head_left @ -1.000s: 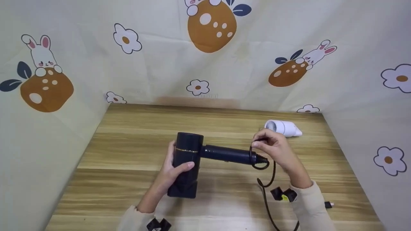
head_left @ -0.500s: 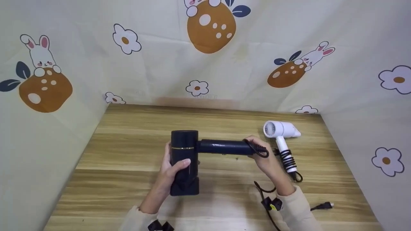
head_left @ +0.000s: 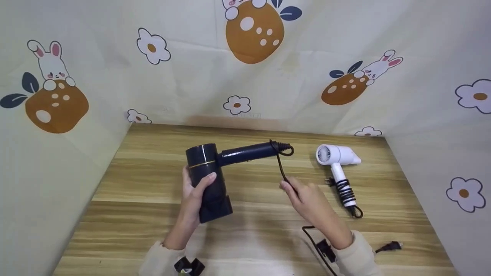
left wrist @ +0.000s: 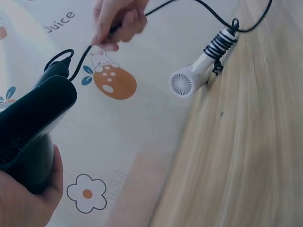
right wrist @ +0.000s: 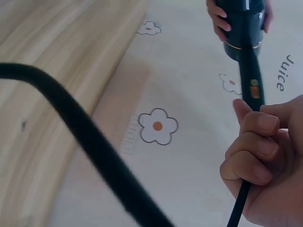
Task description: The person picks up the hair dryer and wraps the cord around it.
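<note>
The held hair dryer [head_left: 215, 188] is above the tabletop [head_left: 253, 226], left of centre, in the left hand [head_left: 191, 195]; its handle [head_left: 249, 152] points right; the power cord [head_left: 281, 167] runs from the handle's end to the right hand [head_left: 310, 201], nearer the front; farther right, a second hair dryer [head_left: 339, 155] lies on the tabletop; before it, a plug [head_left: 392, 245] lies beside the right sleeve [head_left: 356, 255]; a curtain [head_left: 195, 82] hangs behind and on both sides.

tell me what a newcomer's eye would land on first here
Probably the dark hair dryer near the middle of the head view, its body gripped by the left hand while the right hand holds its black cord. Next, likely the white hair dryer on the right side of the wooden table, a dark cable wound round its handle. Behind, bold rabbit-and-fruit prints decorate the pale backdrop.
</note>
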A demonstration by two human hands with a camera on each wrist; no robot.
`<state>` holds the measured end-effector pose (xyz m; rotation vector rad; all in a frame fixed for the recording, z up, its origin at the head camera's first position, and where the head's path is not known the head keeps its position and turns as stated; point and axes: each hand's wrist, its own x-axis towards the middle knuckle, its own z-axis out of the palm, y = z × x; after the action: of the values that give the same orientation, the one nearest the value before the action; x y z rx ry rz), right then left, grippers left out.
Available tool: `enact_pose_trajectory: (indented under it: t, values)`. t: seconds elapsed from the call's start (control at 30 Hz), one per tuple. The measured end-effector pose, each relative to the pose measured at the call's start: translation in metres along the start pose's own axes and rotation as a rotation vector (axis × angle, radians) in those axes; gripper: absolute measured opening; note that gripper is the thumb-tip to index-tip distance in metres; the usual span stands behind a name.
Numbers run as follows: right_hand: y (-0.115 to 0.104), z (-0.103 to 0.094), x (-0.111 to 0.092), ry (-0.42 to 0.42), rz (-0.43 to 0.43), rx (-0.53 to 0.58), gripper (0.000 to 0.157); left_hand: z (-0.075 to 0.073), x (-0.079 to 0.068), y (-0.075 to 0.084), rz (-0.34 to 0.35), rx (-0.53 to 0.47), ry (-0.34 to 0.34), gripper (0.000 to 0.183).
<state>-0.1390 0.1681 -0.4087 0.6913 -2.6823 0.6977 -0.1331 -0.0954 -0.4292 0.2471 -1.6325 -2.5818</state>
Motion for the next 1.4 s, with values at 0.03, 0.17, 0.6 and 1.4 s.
enact_pose_trajectory:
  t: [0.03, 0.17, 0.6, 1.4]
  values:
    - [-0.002, -0.001, 0.000, -0.016, -0.021, -0.032, 0.015, 0.000, 0.000, -0.001, -0.001, 0.007, 0.004, 0.058]
    - [-0.007, -0.004, 0.000, -0.090, -0.114, -0.087, 0.022, 0.002, -0.001, -0.006, -0.015, 0.055, 0.010, 0.065]
    - [0.008, -0.035, 0.008, 0.191, -0.324, 0.022, 0.005, 0.001, -0.004, -0.011, 0.006, 0.247, -0.119, 0.071]
    - [0.022, -0.053, 0.005, 0.070, 0.094, 0.809, 0.015, 0.003, -0.016, 0.004, -0.001, 0.254, -0.469, 0.070]
